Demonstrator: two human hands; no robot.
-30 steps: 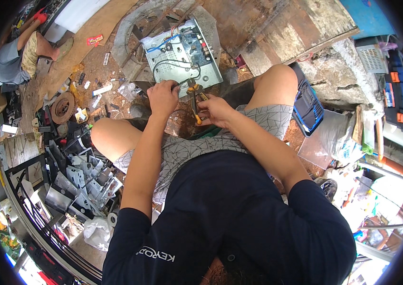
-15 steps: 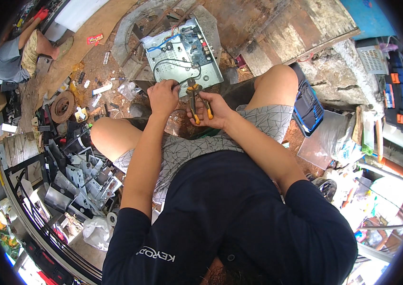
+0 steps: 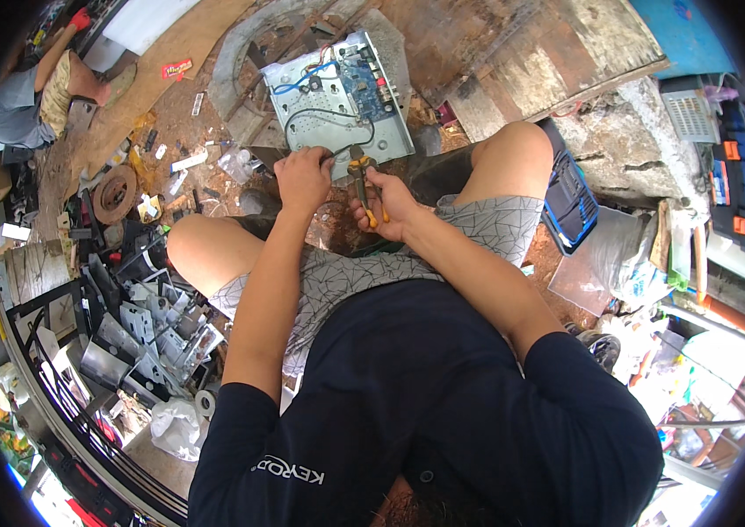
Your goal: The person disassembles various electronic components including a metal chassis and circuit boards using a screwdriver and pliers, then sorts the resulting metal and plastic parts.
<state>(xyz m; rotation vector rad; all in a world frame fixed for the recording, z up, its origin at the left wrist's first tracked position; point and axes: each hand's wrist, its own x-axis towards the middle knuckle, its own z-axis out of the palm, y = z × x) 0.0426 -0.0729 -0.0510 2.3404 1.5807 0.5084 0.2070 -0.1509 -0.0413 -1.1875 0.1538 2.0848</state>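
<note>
An uncovered metal electronics case (image 3: 309,140) lies in front of my knees, with a blue-green circuit board (image 3: 367,86) along its right side. Blue wires (image 3: 298,85) and a black cable (image 3: 324,111) run across its bare floor. My left hand (image 3: 304,179) is closed at the case's near edge, fingertips pinched on the black cable. In my right hand (image 3: 394,206) is a pair of pliers (image 3: 358,169) with yellow-and-black handles, now squeezed close together. The jaws point up at the near edge, beside the cable; whether they grip it cannot be made out.
To the left lie a heap of metal scrap (image 3: 140,338) and a rusty disc (image 3: 115,195). A blue-edged tool case (image 3: 570,198) stands by my right knee. Wooden boards (image 3: 557,57) lie beyond. Another person (image 3: 25,114) works at the far left.
The pliers' handles have come together in my right hand, and that hand has turned slightly. The metal case has shifted a little. My left hand has stayed nearly in place.
</note>
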